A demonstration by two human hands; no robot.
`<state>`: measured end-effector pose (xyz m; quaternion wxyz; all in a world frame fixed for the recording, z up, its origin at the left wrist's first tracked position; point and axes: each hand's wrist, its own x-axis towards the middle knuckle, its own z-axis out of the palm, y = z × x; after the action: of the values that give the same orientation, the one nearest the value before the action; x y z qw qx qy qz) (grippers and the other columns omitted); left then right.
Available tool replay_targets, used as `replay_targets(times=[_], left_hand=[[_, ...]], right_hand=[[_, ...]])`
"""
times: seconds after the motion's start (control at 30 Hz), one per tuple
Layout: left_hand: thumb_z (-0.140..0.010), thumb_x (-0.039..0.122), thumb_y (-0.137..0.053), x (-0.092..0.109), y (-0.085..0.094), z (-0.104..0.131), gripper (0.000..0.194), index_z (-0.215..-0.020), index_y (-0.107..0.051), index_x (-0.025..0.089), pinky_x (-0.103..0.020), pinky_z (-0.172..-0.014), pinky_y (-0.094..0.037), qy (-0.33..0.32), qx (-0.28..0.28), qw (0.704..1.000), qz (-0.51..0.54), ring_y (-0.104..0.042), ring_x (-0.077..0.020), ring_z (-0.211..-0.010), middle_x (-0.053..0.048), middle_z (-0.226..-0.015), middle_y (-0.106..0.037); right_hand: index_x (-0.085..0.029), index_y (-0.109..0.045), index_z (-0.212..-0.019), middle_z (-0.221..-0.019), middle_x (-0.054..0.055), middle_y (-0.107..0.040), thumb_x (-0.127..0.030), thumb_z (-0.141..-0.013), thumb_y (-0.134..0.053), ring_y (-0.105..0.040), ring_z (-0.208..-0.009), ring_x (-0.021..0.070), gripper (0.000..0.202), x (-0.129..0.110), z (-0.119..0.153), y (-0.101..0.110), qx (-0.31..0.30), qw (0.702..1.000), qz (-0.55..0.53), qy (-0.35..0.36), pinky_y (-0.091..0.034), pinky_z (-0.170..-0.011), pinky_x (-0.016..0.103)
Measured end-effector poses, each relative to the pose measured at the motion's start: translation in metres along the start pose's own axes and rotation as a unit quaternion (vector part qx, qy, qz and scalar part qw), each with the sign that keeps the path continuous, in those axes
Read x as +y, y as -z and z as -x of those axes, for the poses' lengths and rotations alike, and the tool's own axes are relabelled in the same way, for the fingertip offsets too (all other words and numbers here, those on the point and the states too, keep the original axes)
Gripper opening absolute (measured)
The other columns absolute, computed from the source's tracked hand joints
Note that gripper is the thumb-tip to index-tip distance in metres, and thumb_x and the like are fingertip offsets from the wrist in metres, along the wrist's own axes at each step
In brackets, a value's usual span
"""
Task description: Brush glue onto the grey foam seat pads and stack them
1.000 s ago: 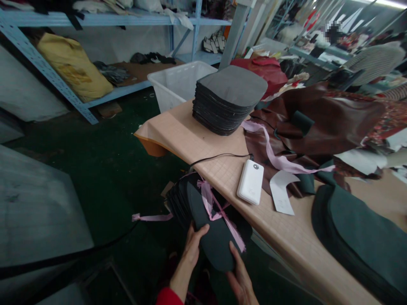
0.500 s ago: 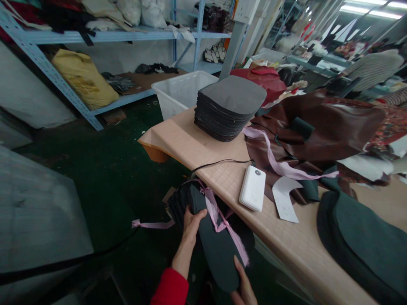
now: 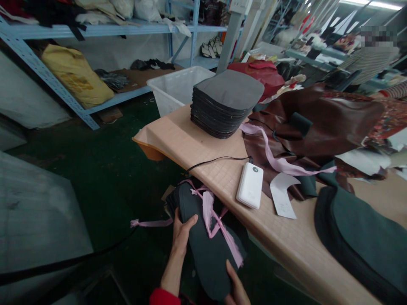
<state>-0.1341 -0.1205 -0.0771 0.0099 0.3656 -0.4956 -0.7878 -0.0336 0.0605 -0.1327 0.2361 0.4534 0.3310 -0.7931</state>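
Beside the table's edge, I hold a bundle of long, round-ended dark grey-green sheet pieces [image 3: 203,250]. My left hand [image 3: 182,233] grips its left edge, thumb on the top face and fingers behind. At the lower right edge, my right hand [image 3: 237,286] closes on the same pieces; some of its fingers are hidden. A pink fabric strip [image 3: 208,212], knotted near the upper end, hangs across the bundle. More dark pieces [image 3: 172,201] show behind the upper left side.
On the table [image 3: 171,135] are a stack of dark sheets [image 3: 219,108], a white power bank [image 3: 250,185] with a black cable, a paper piece [image 3: 282,197], brown leather [image 3: 333,114] and dark green pieces [image 3: 365,237]. A white bin [image 3: 168,97] and blue shelving [image 3: 95,29] stand behind.
Both hands and the held pieces have shifted slightly left and down in view. More of the top piece's upper end shows. My grip remains on both edges.
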Motion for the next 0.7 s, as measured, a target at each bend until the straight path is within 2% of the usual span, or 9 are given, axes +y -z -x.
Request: replay_targets(times=[0.1,0.2,0.37,0.47,0.6,0.7], left_hand=[[-0.051,0.029,-0.078,0.000,0.010,-0.003,0.068,-0.112,-0.051,0.020,-0.034,-0.070,-0.051,0.017,0.015,0.999,0.023,-0.065,-0.0230,-0.078,-0.007,-0.090,-0.068],[-0.052,0.027,-0.076,0.003,0.012,-0.001,0.068,-0.114,-0.050,0.019,-0.033,-0.070,-0.052,0.020,0.029,0.999,0.023,-0.065,-0.0224,-0.076,-0.008,-0.089,-0.067],[-0.054,0.027,-0.076,0.016,-0.004,0.012,0.066,-0.114,-0.050,0.021,-0.032,-0.075,-0.051,-0.025,0.022,0.999,0.004,-0.064,-0.0219,-0.083,-0.006,-0.096,-0.066],[-0.058,0.027,-0.075,0.025,-0.013,0.020,0.064,-0.116,-0.049,0.021,-0.032,-0.078,-0.050,-0.035,0.025,0.999,-0.019,-0.063,-0.0215,-0.086,-0.006,-0.100,-0.065],[-0.058,0.027,-0.074,0.034,-0.016,0.026,0.062,-0.115,-0.050,0.020,-0.034,-0.079,-0.050,-0.046,0.031,0.998,-0.034,-0.063,-0.0226,-0.086,-0.007,-0.100,-0.064],[-0.057,0.027,-0.075,0.039,-0.016,0.030,0.065,-0.116,-0.050,0.021,-0.034,-0.079,-0.050,-0.042,0.034,0.998,-0.033,-0.063,-0.0232,-0.086,-0.007,-0.101,-0.064]], right_hand=[[-0.013,-0.055,-0.117,-0.098,0.010,-0.069,-0.039,-0.048,-0.086,-0.059,-0.104,0.0293,0.081,0.009,0.003,-0.008,0.009,0.999,-0.024,0.030,-0.045,-0.093,0.045],[-0.014,-0.057,-0.113,-0.098,0.009,-0.069,-0.038,-0.048,-0.086,-0.057,-0.107,0.0293,0.076,0.010,0.007,-0.012,0.015,0.999,-0.038,0.028,-0.044,-0.094,0.045],[-0.010,-0.066,-0.093,-0.092,0.013,-0.070,-0.047,-0.045,-0.084,-0.056,-0.108,0.0319,0.063,0.001,0.008,-0.006,0.011,0.996,-0.065,-0.054,-0.045,-0.093,0.046],[-0.013,-0.067,-0.090,-0.092,0.010,-0.070,-0.048,-0.041,-0.084,-0.057,-0.107,0.0299,0.063,-0.001,0.006,-0.002,0.000,0.995,-0.075,-0.064,-0.047,-0.092,0.043],[-0.012,-0.065,-0.097,-0.093,0.010,-0.070,-0.050,-0.048,-0.082,-0.061,-0.100,0.0281,0.064,0.003,0.006,0.000,0.009,0.993,-0.092,-0.068,-0.051,-0.087,0.041],[-0.010,-0.061,-0.108,-0.089,0.010,-0.071,-0.050,-0.051,-0.080,-0.065,-0.090,0.0287,0.072,0.004,0.007,0.003,0.015,0.994,-0.074,-0.074,-0.054,-0.080,0.041]])
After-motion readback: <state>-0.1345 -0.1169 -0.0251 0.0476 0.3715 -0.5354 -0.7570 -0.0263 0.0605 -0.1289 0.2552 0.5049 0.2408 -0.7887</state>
